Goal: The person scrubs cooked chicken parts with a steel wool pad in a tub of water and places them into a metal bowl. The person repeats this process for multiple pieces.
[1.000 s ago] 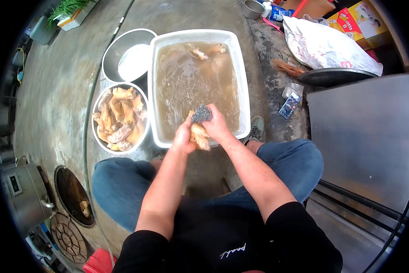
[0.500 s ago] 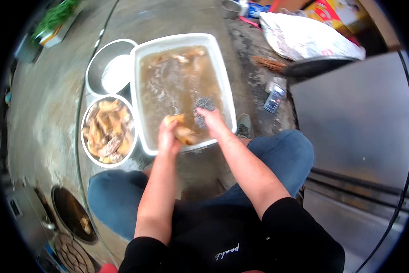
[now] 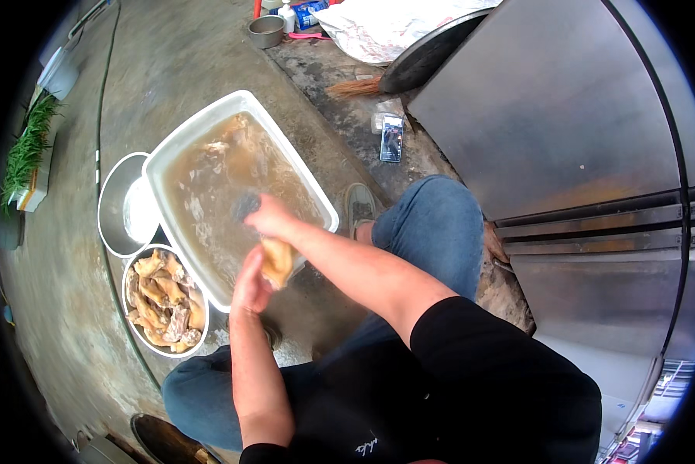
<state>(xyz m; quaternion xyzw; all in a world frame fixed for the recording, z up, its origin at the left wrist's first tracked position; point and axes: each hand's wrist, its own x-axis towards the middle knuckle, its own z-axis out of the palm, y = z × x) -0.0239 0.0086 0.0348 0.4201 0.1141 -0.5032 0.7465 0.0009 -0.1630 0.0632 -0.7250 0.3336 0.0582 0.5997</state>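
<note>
My left hand (image 3: 251, 286) is closed on a yellowish-brown pig's trotter (image 3: 278, 263), held over the near edge of a white rectangular tub (image 3: 152, 172). My right hand (image 3: 271, 216) grips a grey steel wool scrubber (image 3: 246, 206) just above the tub's murky brown water (image 3: 208, 209); it is slightly smeared by motion. At the far end of the water, more pale pieces (image 3: 222, 145) show at the surface. To the left of the tub, a round bowl (image 3: 125, 309) is heaped with several other trotters (image 3: 158, 290).
A metal basin (image 3: 115, 197) with white inside touches the tub's left side. Along the left runs a hose (image 3: 98, 147). A phone (image 3: 391, 139) lies beyond my right knee, near a broom (image 3: 353, 87). A steel cabinet (image 3: 564, 124) stands at right; a dark round opening (image 3: 158, 437) is lower left.
My view has turned, so the tub now sits tilted and further left. The trotter is raised toward the near rim, and the scrubber has come to the far side of it, off the trotter.
</note>
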